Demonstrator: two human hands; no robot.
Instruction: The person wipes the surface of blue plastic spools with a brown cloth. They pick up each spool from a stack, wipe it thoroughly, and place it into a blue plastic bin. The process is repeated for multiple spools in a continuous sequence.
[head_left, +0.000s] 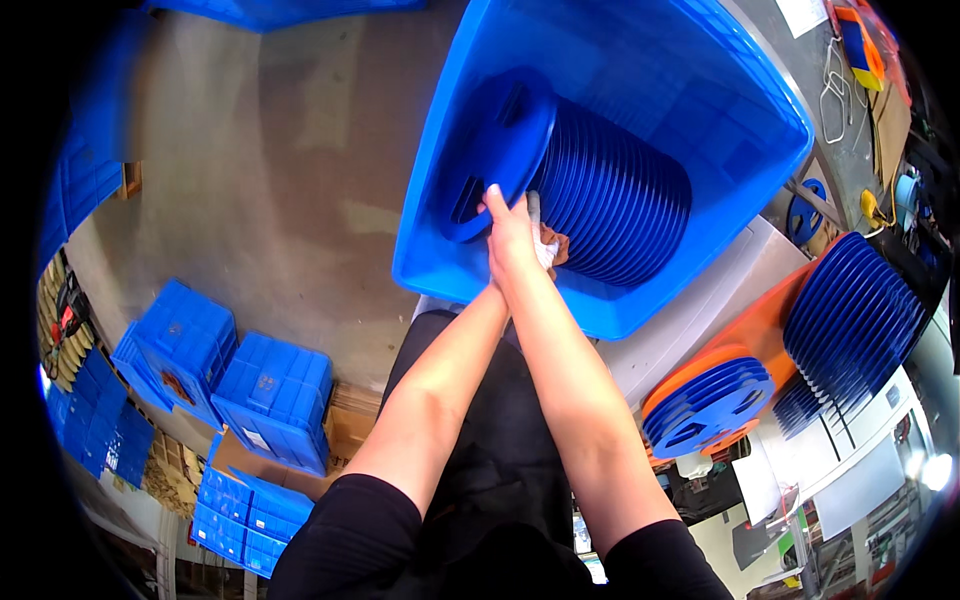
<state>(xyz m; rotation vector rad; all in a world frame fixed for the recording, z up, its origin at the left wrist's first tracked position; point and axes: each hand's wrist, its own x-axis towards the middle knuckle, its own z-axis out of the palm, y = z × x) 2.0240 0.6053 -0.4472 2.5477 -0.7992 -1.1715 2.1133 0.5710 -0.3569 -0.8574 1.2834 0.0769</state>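
Observation:
A row of blue ridged discs (615,195) lies on its side in a large blue bin (430,225). At its near left end, a slotted blue disc (500,145) leans toward me. My right hand (512,238) is closed at this end disc's lower edge, its thumb lying against the slotted face. A crumpled white and brown piece (548,247), like a cloth or glove, shows beside it; I cannot tell what it is. My left hand (494,285) reaches the same spot, crossing under my right wrist, and its fingers are hidden.
Lidded blue crates (270,390) stand on the floor at left, by a cardboard box (350,425). To the right, more blue discs (850,310) stand beside an orange holder (745,330). A grey worktop (800,70) with wire and tools borders the bin.

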